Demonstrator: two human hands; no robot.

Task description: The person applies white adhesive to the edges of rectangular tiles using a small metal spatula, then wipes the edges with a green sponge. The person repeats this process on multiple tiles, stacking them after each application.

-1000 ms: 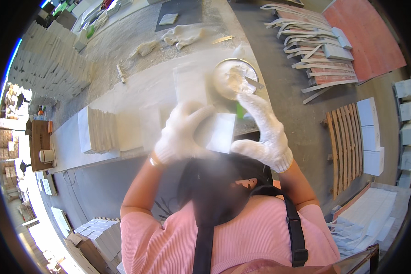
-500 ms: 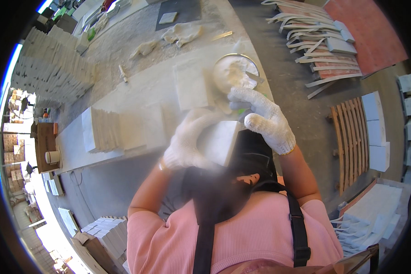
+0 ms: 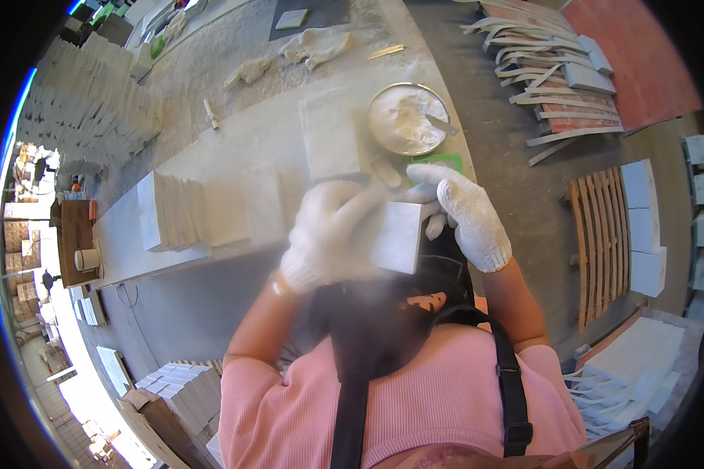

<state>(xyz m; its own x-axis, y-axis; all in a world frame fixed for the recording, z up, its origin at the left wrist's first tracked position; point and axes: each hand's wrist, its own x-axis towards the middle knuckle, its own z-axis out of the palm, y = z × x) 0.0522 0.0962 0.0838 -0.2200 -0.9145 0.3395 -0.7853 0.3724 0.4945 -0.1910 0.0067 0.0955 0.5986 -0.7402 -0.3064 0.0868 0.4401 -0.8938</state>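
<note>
The person's gloved left hand grips a square white tile by its left side, thumb along the lower edge and fingers at the upper one — the tile sits in front of the body, just off the table's near edge. The gloved right hand is at the tile's right edge with its fingers bent; whether they press on the tile or merely hang beside it cannot be told. Just beyond this hand a green patch shows on the table, and past it stands a round bowl of white material, a flat grey blade lying across its right side. To the left of the bowl lies a pale flat slab; farther left, a row of tiles stands on edge near the table's front. Deeper in lie a small white tube, crumpled pale cloths and a thin yellow strip. On the floor at right is a slatted wooden pallet — white blocks along its far side.
</note>
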